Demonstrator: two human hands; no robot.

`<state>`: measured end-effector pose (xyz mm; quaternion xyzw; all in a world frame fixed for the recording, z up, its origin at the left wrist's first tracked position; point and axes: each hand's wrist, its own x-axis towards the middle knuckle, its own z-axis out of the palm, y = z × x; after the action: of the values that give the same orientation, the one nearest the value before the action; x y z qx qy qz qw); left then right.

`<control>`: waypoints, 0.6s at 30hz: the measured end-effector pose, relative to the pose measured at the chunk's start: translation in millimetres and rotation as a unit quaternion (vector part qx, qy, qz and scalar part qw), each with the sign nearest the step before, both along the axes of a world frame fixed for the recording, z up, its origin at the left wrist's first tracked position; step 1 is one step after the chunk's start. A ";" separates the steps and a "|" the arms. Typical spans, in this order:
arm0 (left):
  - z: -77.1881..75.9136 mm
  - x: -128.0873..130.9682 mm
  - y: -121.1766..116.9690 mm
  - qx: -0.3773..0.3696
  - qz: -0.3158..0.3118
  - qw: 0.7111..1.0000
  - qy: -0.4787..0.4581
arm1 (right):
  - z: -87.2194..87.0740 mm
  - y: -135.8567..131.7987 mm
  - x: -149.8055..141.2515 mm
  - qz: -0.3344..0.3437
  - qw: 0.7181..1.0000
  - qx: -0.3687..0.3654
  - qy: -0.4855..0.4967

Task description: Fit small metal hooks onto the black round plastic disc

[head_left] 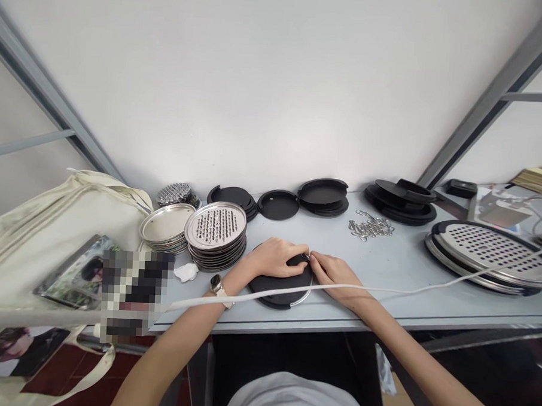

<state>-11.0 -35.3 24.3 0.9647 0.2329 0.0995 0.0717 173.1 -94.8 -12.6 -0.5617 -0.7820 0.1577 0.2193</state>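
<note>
A black round disc (280, 290) with a metal rim showing at its lower right lies on the table in front of me. My left hand (275, 258) rests over its upper part, fingers curled and closed at its edge. Between the fingertips of both hands shows a small shiny metal piece (305, 256), too small to make out fully. My right hand (335, 277) is closed, thumb and index finger pinched at that piece from the right side. Behind the right hand lies a loose pile of small metal clasps (371, 225).
Stacked metal grater discs (216, 227) and plain metal discs (166, 225) stand left. Black round covers (323, 196) line the wall, with more covers (401, 202) farther right. Large grater discs (497, 255) lie right. A white cable (384, 289) crosses before my wrists. A cream bag (49, 229) sits left.
</note>
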 end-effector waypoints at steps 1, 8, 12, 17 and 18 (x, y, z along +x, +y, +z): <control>-0.2 -0.1 0.0 0.000 0.000 1.000 0.000 | -0.2 0.0 0.3 0.001 1.000 0.000 -0.003; -2.0 -0.3 0.3 0.013 -0.004 1.000 0.000 | -3.0 0.9 2.9 0.016 1.000 0.001 0.013; -1.9 -0.5 0.8 0.018 -0.006 1.000 0.001 | -2.5 1.7 2.3 0.013 1.000 -0.001 0.023; -0.5 0.0 0.1 0.010 -0.003 1.000 0.003 | -2.3 2.1 2.4 0.011 0.999 -0.007 0.037; -0.4 0.2 -0.1 0.009 -0.002 1.000 0.002 | -2.7 2.3 2.6 0.009 0.999 -0.008 0.038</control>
<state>-10.8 -35.4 23.9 0.9661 0.2299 0.0991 0.0631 175.8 -92.5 -15.3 -0.5502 -0.7765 0.1870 0.2436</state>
